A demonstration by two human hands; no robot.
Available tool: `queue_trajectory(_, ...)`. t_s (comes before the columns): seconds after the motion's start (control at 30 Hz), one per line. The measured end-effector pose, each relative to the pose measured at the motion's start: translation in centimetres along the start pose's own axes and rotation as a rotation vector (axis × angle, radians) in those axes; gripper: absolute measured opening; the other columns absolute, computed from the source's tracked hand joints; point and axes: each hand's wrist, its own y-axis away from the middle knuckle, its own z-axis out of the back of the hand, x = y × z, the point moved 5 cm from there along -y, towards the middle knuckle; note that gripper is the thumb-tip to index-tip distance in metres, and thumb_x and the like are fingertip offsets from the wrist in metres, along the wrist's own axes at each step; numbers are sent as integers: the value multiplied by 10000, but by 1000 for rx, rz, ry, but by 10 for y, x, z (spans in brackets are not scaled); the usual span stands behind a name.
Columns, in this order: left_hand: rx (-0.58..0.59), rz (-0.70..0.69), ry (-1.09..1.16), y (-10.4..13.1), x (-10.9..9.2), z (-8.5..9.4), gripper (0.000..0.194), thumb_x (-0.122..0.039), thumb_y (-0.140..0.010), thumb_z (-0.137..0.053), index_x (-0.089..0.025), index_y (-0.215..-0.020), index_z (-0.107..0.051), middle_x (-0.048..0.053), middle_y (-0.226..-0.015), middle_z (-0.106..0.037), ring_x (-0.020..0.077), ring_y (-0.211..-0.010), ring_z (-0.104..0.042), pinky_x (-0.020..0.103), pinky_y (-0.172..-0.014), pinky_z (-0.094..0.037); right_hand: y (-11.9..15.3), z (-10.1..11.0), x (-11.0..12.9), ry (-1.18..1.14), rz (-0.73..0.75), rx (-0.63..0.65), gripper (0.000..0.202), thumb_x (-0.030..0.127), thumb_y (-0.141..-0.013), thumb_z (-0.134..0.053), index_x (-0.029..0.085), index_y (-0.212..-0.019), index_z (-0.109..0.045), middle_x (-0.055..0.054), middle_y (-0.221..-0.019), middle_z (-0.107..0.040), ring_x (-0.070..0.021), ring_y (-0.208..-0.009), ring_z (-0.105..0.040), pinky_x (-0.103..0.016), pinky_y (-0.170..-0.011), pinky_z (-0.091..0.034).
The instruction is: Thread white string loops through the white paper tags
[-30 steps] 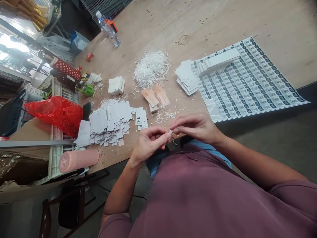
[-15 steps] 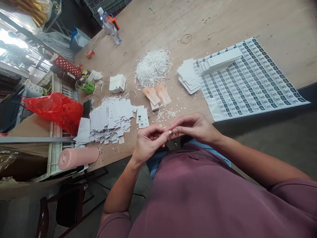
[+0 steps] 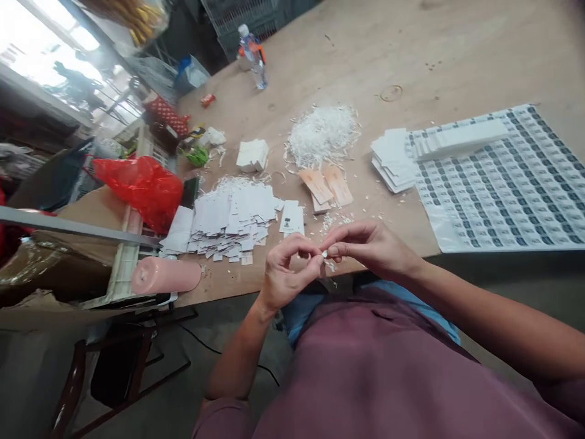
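Piece (image 3: 325, 254), small and white, pinched

Head view: left hand (image 3: 292, 273) and right hand (image 3: 378, 249), both nearly closed, pinch it above the near edge of the table (image 3: 356, 67). Fine handling seems in hand; the next move likely calls for steady pressure.

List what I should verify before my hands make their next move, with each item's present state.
1. Small white piece held: ok; it sits at the fingertips where left hand and right hand meet.
2. Firmness of each grip: cannot tell.
3. Orange cards clear of both hands: ok; they lie farther back on the table.
4. Loose white bits gathered up: not ok; they are scattered in front of the orange cards.
5. White strands sorted: not ok; they lie in a jumbled heap.
6. Printed sheet fully supported: cannot tell; the table edge under it is hidden.
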Motion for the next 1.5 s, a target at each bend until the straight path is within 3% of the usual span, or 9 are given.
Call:
queue_trajectory(0.17, -102, -72, 93, -1, 7, 44, 54, -258, -869, -715, -213, -840, -718, 85, -1065, -711, 232, -1094, -638, 448, -1090, -404, -60, -29, 26, 61, 94, 117, 207, 375, -737, -863, 191, -823, -823, -43, -729, -743, -138, -669, -644, -288, -663, -538)
queue_trajectory(0.43, -522, 71, 289, -5, 52, 109, 361, -329, -755, -846, -206, -1078, -743, 38, -990, -704, 127, -890, -645, 262, -861, -519, -179, -78, 18, 235, 154, 249, 129, 302, -705, -835, 203, -780, -797, -22, -719, -735, -125, -667, -631, -287, -647, -519)
queue_trajectory(0.67, -833, 72, -399, -52, 81, 212, 173, -285, -859, -698, -147, -955, -736, 105, -981, -706, 215, -989, -657, 359, -938, -502, -292, -152, 11, 747, 282, 187, 242, 71, -763, -608, 91, -899, -807, -68, -703, -706, -141, -625, -598, -333, -648, -483)
queue_trajectory(0.8, -876, 232, -595, -76, 114, 235, 150, -99, -784, -690, -140, -928, -695, 151, -1058, -632, 294, -1141, -598, 469, -1099, -396, -305, -129, 18, 891, 292, 114, 385, 21, -732, -688, 99, -1098, -780, -117, -952, -728, -181, -784, -612, -374, -802, -460)
queue_trajectory(0.93, -913, 184, -728, -79, 128, 230, 284, -121, -791, -715, -157, -1062, -637, 175, -1262, -545, 306, -1313, -482, 474, -1172, -315, -246, -65, 14, 1450, 335, 226, 83, 202, -826, -770, 132, -782, -777, -132, -822, -711, -308, -947, -613, -473, -890, -434)
queue_trajectory(1.07, -955, -46, -770, -70, 105, 207, 278, -119, -836, -667, -164, -1106, -616, 163, -1278, -550, 277, -1323, -491, 459, -1176, -335, -177, -22, -9, 1819, 237, 222, 513, 612, -648, -874, 123, -707, -732, -227, -1007, -709, -476, -1139, -510, -718, -996, -329)
queue_trajectory(1.17, -872, -196, -701, -57, 81, 172, 216, -146, -881, -618, -172, -1095, -630, 136, -1229, -587, 240, -1273, -543, 428, -1152, -382, -160, -16, -29, 1877, 117, 221, 557, 604, -624, -891, 116, -844, -735, -247, -1159, -676, -489, -1207, -468, -786, -1017, -286)
queue_trajectory(1.33, -570, -176, -512, -41, 71, 106, 148, -196, -910, -589, -180, -1018, -689, 107, -1103, -677, 214, -1112, -631, 396, -1047, -465, -165, -20, -26, 1634, 78, 183, 414, 238, -663, -895, 102, -997, -691, -198, -1053, -711, -432, -1183, -520, -586, -964, -435)
queue_trajectory(1.5, -349, 165, -130, -48, 96, 58, 293, -234, -697, -817, -172, -968, -724, 84, -975, -725, 222, -935, -687, 353, -861, -527, -142, -9, -2, 1376, 168, 172, 104, 115, -864, -602, 150, -885, -698, -73, -836, -723, -196, -821, -626, -311, -729, -447)
